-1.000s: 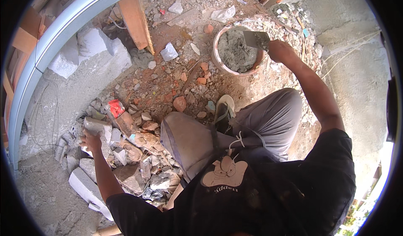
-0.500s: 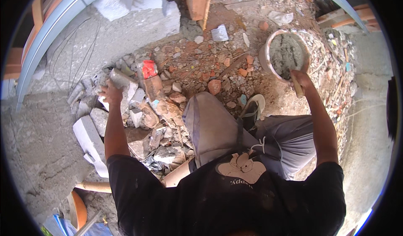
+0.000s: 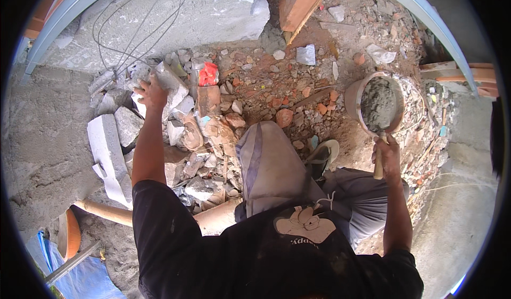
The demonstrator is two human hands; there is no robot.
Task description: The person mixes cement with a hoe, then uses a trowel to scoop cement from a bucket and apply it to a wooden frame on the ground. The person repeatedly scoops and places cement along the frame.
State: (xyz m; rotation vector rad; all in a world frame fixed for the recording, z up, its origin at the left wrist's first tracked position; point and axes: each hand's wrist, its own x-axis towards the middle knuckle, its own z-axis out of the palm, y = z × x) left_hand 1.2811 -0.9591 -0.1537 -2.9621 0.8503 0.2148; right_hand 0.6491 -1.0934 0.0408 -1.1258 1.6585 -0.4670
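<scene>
Head view: right hand (image 3: 387, 152) on trowel (image 3: 378, 168), left hand (image 3: 153, 92) on rubble

Right hand closed round the trowel's wooden handle, fingers wrapped. Trowel sits at the near rim of a round bucket (image 3: 352, 101), handle pointing back toward the wearer; blade mostly hidden, so cannot tell how far it goes into the mix. Bucket holds wet grey mortar (image 3: 379, 101), surface lumpy. It stands on the rubble-strewn ground, ahead and to the right of the knees.

Left hand palm down, fingers spread, on or just above a pale grey chunk (image 3: 173, 88) at the left of the pile. Cannot tell whether the fingertips press on it.

Around the left hand: broken stone, a red wrapper (image 3: 208, 74) at the far end of a reddish brick (image 3: 208, 101), thin loose wire (image 3: 129, 33) beyond. Long white block (image 3: 108, 147) lies nearer the wearer, left of the forearm. Timber post (image 3: 302, 7) at the far side. Lower left: bamboo pole (image 3: 104, 212), blue sheet (image 3: 88, 275).
</scene>
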